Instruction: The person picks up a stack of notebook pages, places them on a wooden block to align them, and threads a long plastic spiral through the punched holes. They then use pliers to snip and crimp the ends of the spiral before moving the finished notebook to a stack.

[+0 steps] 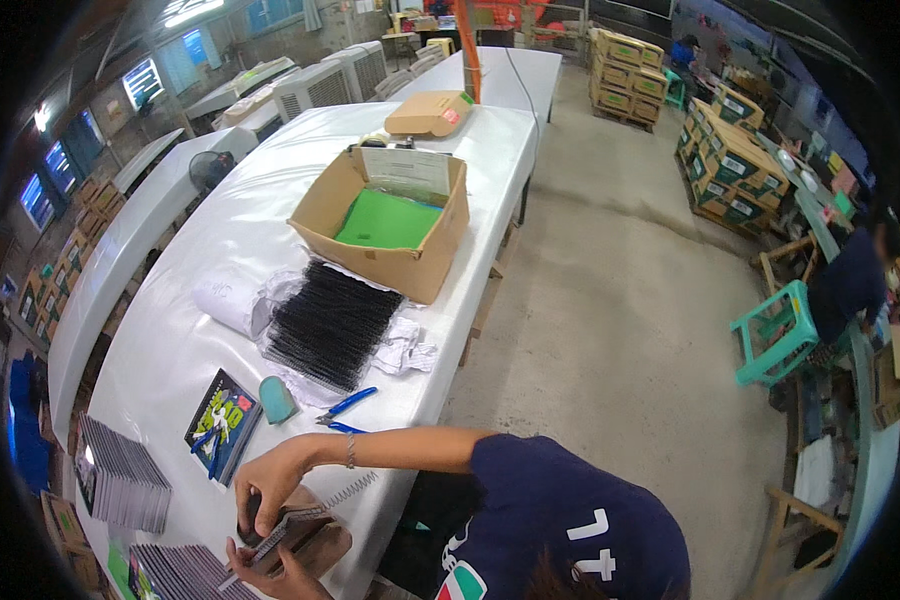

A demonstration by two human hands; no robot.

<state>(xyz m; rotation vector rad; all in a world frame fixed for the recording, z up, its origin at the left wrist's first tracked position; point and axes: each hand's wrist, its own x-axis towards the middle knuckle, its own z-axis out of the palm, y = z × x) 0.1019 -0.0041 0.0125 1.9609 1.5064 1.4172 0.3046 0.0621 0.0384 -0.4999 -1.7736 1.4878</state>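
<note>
Closely paired, both hands work near the bottom right edge of the white-covered worktop [170,345]. The right hand [276,476], a bracelet at its wrist, curls its fingers around a small dark object [249,513] right at the edge of a notebook [269,541]. Below it, the left hand [292,583] grips that notebook, thumb on one side and fingers on the other. A loose length of wire coil [356,488] sticks out from the notebook's end, toward the worktop's right edge, and a brown block [322,548] sits just beside it.

Just past the right hand lies a dark-covered booklet [238,412] with blue-handled pliers [208,440] on top; a teal rounded piece [278,400] and blue-handled cutters [352,402] lie near it. Two notebook stacks stand toward the bottom left corner, one upper [125,480], one lower [182,572]. Farther up, black coils [332,325] lie on white paper, before an open carton [390,268] holding a green sheet [388,219]. Beyond the right edge, on the floor, stands a teal stool [792,340] beside a seated co-worker [850,285].
</note>
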